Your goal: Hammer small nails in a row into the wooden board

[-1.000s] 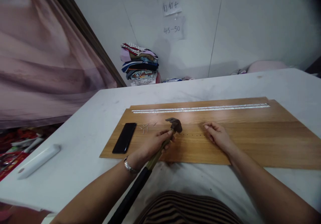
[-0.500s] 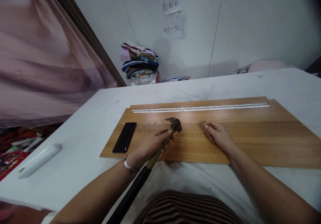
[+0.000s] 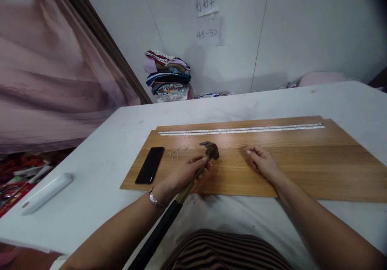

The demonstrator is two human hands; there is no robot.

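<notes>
My left hand [image 3: 193, 171] is closed around the upper handle of a claw hammer [image 3: 189, 187]. Its rusty head is raised over the wooden board [image 3: 302, 153], and the black grip slants down toward my body. My right hand [image 3: 261, 161] is closed in a pinch above the board, with what looks like a thin nail [image 3: 246, 149] at the fingertips, hard to see. Between my hands runs a row of small dark nail heads or holes [image 3: 231, 161] in the board. Several loose nails [image 3: 173, 153] lie left of the hammer head.
A black phone [image 3: 150, 165] lies on the board's left end. Two white measuring strips [image 3: 242, 131] run along its far side. On the white table [image 3: 99, 153] at the left is a long white object [image 3: 47, 194]. Folded clothes [image 3: 169, 76] are stacked by the wall.
</notes>
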